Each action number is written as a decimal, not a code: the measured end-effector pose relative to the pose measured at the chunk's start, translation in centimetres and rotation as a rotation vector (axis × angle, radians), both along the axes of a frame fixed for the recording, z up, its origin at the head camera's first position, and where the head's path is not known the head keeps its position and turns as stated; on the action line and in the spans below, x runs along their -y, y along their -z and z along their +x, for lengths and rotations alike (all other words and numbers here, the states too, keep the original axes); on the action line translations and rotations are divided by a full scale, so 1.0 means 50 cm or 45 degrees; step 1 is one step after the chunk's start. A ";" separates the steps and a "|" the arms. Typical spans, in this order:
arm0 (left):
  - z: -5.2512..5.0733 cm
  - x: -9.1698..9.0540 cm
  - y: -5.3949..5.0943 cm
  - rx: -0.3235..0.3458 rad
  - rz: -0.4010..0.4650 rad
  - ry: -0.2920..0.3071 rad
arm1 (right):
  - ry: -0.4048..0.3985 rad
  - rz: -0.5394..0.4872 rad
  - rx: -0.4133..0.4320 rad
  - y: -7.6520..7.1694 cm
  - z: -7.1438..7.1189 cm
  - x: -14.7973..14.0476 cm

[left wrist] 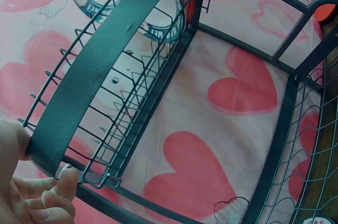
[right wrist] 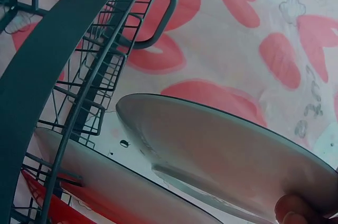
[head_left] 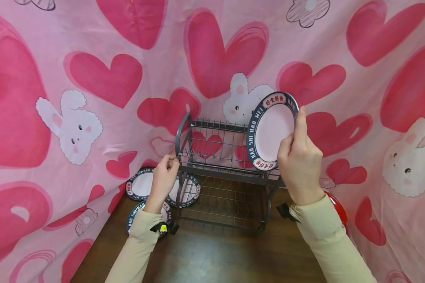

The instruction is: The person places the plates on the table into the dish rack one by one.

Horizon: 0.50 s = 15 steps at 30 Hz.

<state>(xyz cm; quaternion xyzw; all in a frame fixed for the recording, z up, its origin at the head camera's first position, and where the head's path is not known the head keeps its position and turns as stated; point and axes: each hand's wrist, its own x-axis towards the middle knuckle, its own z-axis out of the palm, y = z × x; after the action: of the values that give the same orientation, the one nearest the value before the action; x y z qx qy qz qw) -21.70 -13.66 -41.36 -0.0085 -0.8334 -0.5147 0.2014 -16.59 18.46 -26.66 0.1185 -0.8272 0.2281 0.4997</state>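
My right hand (head_left: 299,161) grips the right edge of a white plate (head_left: 274,131) with a dark lettered rim, holding it tilted over the right part of the upper tier of a dark metal dish rack (head_left: 221,171). From below, the right wrist view shows this plate's underside (right wrist: 227,150), apart from another plate (right wrist: 116,182) standing in the rack beside a red item (right wrist: 50,197). With thumb and fingers, my left hand (head_left: 165,177) pinches the rack's front left corner, also seen in the left wrist view beside the wide front bar (left wrist: 90,81).
Several matching plates (head_left: 139,184) lie on the brown table (head_left: 212,255) left of the rack. A red object (head_left: 338,208) is partly hidden behind my right forearm. Pink cloth (head_left: 163,74) with hearts and rabbits hangs behind and at both sides. The lower wire tier (head_left: 226,200) faces me.
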 end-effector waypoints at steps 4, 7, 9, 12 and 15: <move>-0.002 0.000 0.000 0.000 0.005 0.002 | 0.015 0.035 0.031 -0.002 -0.016 0.003; -0.004 0.000 -0.001 -0.007 0.005 0.002 | 0.025 0.052 0.060 -0.004 -0.029 0.005; -0.005 0.000 -0.002 -0.010 0.001 0.004 | 0.029 0.056 0.083 -0.003 -0.037 0.007; -0.004 0.000 -0.001 -0.005 0.009 0.010 | 0.046 0.068 0.123 -0.001 -0.047 0.011; -0.001 0.002 0.000 0.007 0.017 0.011 | 0.068 0.087 0.156 0.003 -0.054 0.015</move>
<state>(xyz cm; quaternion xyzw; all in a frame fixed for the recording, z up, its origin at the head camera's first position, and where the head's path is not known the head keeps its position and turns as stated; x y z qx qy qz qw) -21.76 -13.75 -41.37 -0.0093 -0.8303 -0.5212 0.1971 -19.28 17.72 -26.79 0.0991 -0.8663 0.1933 0.4498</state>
